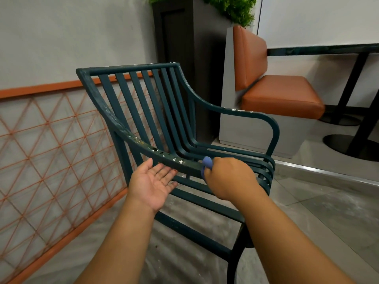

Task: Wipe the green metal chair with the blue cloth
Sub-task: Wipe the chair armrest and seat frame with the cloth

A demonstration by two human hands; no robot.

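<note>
The right hand [229, 177] is gripping the bunched blue cloth [207, 163] and rubbing the near armrest of the green metal chair [143, 111]. The left hand [152, 181] is lying open, palm up, apparently just under the rail. White specks further left are probably needing the next stroke.
</note>
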